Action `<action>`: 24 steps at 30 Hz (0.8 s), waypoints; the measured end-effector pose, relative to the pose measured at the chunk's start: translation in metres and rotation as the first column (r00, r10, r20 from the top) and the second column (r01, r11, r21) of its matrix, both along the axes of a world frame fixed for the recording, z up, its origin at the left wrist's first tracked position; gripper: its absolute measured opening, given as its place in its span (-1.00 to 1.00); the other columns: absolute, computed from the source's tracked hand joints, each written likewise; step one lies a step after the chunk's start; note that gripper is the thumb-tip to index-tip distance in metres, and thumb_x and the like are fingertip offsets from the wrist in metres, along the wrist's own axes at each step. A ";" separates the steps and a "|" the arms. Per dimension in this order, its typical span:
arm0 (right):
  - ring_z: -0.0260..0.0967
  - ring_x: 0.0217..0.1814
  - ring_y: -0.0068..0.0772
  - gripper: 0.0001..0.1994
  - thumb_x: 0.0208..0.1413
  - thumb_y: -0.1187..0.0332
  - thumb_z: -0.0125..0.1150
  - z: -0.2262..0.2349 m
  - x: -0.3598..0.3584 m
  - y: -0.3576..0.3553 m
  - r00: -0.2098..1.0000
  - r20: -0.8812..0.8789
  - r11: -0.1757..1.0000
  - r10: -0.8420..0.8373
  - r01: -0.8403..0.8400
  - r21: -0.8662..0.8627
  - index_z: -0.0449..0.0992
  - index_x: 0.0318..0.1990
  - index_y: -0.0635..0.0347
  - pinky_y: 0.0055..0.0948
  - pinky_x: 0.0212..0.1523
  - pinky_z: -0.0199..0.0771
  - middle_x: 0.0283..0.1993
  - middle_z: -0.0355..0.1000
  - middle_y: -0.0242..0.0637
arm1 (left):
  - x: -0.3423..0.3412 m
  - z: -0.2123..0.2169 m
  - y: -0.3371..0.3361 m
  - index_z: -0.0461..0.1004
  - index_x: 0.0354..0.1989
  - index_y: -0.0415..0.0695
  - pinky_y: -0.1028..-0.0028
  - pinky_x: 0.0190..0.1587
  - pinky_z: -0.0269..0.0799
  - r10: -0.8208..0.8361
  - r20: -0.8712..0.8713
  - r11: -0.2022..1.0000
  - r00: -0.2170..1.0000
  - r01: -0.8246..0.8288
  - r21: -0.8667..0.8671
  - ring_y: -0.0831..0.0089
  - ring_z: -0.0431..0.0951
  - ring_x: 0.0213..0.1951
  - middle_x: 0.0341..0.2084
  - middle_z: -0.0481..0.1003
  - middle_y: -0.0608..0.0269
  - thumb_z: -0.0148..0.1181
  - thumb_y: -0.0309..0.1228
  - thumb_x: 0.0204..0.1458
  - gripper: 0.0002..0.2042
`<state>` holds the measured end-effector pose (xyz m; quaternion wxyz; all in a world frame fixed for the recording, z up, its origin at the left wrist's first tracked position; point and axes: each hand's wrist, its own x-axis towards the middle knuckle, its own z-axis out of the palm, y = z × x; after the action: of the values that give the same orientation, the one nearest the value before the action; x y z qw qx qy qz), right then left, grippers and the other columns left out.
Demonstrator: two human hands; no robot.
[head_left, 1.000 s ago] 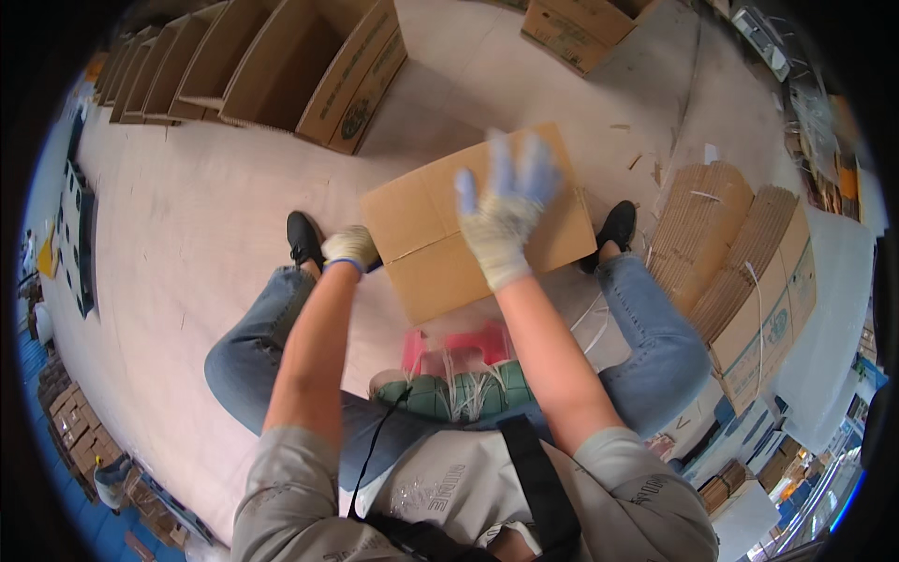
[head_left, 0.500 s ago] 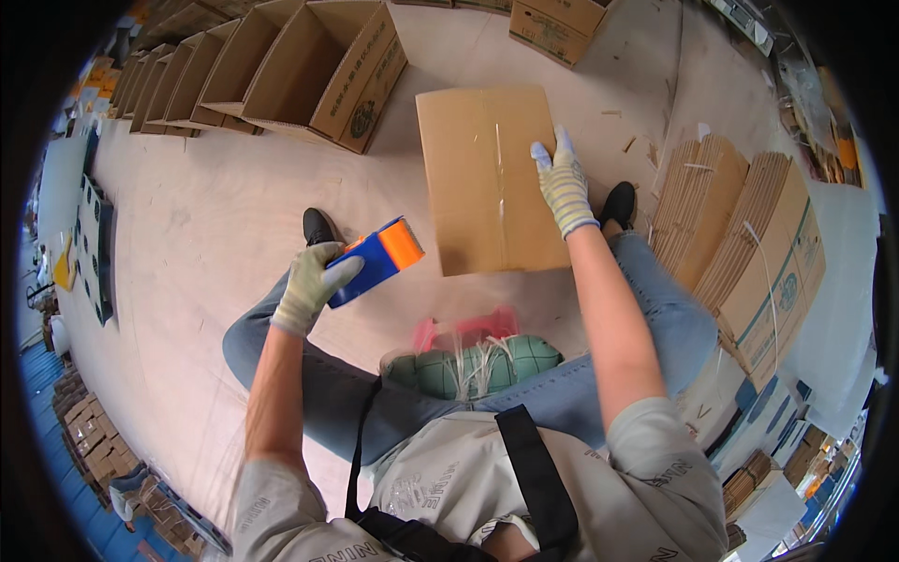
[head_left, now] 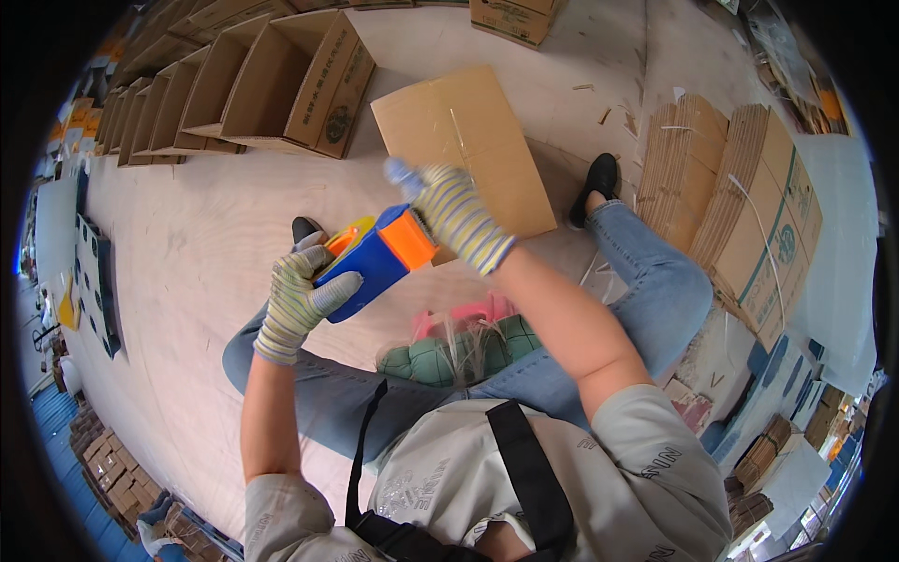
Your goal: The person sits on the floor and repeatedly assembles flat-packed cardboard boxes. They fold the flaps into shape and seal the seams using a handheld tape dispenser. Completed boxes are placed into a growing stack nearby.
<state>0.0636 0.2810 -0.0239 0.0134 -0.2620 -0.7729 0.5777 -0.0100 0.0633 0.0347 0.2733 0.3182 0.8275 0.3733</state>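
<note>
I sit on the floor with my legs apart. My left hand (head_left: pixel 298 302), in a striped knit glove, grips a blue and orange tape dispenser (head_left: pixel 375 260) in front of my chest. My right hand (head_left: pixel 456 215), gloved the same way, rests on the dispenser's orange top end. A closed brown cardboard box (head_left: pixel 478 140) lies on the floor just beyond the hands, between my feet, with neither hand on it.
A row of open cardboard boxes (head_left: pixel 281 84) stands at the upper left. Stacks of flattened cartons (head_left: pixel 740 206) lie at the right. A green and pink cushion (head_left: pixel 468 342) sits between my thighs. More cartons (head_left: pixel 510 17) stand at the top.
My right hand has left the cardboard box and come down onto the tape dispenser. The box now lies free on the floor. My left hand has lifted the dispenser toward the middle.
</note>
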 end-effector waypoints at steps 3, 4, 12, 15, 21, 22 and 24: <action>0.36 -0.43 0.10 -0.54 0.21 0.03 -0.16 -0.020 0.018 0.106 0.998 0.037 0.752 -0.051 0.014 0.659 0.46 -0.48 0.24 -0.08 -0.42 0.32 -0.51 0.40 0.08 | -0.024 0.015 -0.015 0.47 -0.53 -0.29 0.39 -0.44 0.30 0.119 0.019 0.950 0.993 -0.108 -0.294 0.49 0.37 -0.50 -0.68 0.36 0.16 0.32 -0.04 -0.25 -0.54; 0.39 -0.35 0.11 -0.55 0.21 0.05 -0.18 -0.057 0.033 0.166 0.998 0.059 0.428 -0.024 -0.043 0.903 0.50 -0.42 0.23 -0.04 -0.36 0.35 -0.43 0.43 0.08 | -0.043 0.013 -0.032 0.49 -0.51 -0.28 0.40 -0.42 0.36 0.113 -0.027 0.906 0.993 -0.114 -0.408 0.48 0.41 -0.54 -0.68 0.40 0.16 0.30 0.02 -0.22 -0.51; 0.46 -0.34 -0.15 -0.79 0.16 0.26 -0.19 -0.227 0.043 0.225 0.792 0.557 0.447 -0.251 -0.415 0.792 0.42 -0.27 0.06 -0.09 -0.43 0.44 -0.41 0.46 -0.17 | -0.100 -0.141 0.041 0.55 -0.34 -0.20 0.24 -0.36 0.43 -0.178 -0.082 0.453 0.981 0.008 -0.892 0.14 0.57 -0.37 -0.36 0.53 -0.06 0.04 0.09 -0.07 -0.49; 0.50 -0.25 -0.18 -0.69 0.15 0.12 -0.11 -0.227 -0.015 0.150 0.765 0.611 0.765 -0.204 -0.265 0.587 0.54 -0.27 0.06 -0.20 -0.40 0.50 -0.25 0.52 -0.16 | -0.075 -0.202 0.115 0.56 -0.24 -0.08 0.23 -0.18 0.47 -0.176 -0.086 0.512 0.981 0.016 -0.859 0.14 0.54 -0.13 -0.19 0.53 0.05 -0.05 -0.09 0.03 -0.63; 0.40 0.05 -0.07 -0.36 0.07 -0.27 -0.20 -0.357 0.009 0.150 0.738 0.637 0.958 -0.223 0.046 0.282 0.54 -0.10 0.10 -0.11 -0.02 0.40 -0.01 0.45 -0.11 | -0.091 -0.253 0.117 0.60 -0.34 -0.01 0.21 -0.39 0.45 0.028 -0.137 0.579 0.990 -0.128 -0.805 0.22 0.60 -0.27 -0.38 0.58 0.16 0.05 -0.14 -0.02 -0.72; 0.39 0.06 -0.04 -0.30 0.07 -0.31 -0.25 -0.397 0.029 0.176 0.711 0.623 0.945 -0.326 0.226 0.237 0.53 -0.09 0.13 -0.10 -0.01 0.39 0.00 0.44 -0.09 | -0.094 -0.257 0.141 0.60 -0.33 -0.02 0.21 -0.38 0.45 -0.040 -0.160 0.620 0.986 -0.101 -0.778 0.20 0.59 -0.28 -0.38 0.58 0.15 0.05 -0.10 -0.02 -0.70; 0.37 0.07 -0.02 -0.29 0.10 -0.29 -0.28 -0.369 0.010 0.169 0.738 0.634 0.972 -0.233 0.195 0.131 0.53 -0.10 0.19 -0.13 -0.04 0.41 -0.02 0.42 0.02 | -0.090 -0.260 0.110 0.60 -0.32 -0.03 0.21 -0.36 0.45 -0.034 -0.230 0.585 0.973 -0.167 -0.793 0.17 0.59 -0.29 -0.39 0.58 0.13 0.07 -0.02 -0.03 -0.65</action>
<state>0.0741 0.4502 -0.3931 -0.1794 -0.5309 -0.7109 0.4250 -0.1000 0.1734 -0.2255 0.2802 0.1672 0.9426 -0.0706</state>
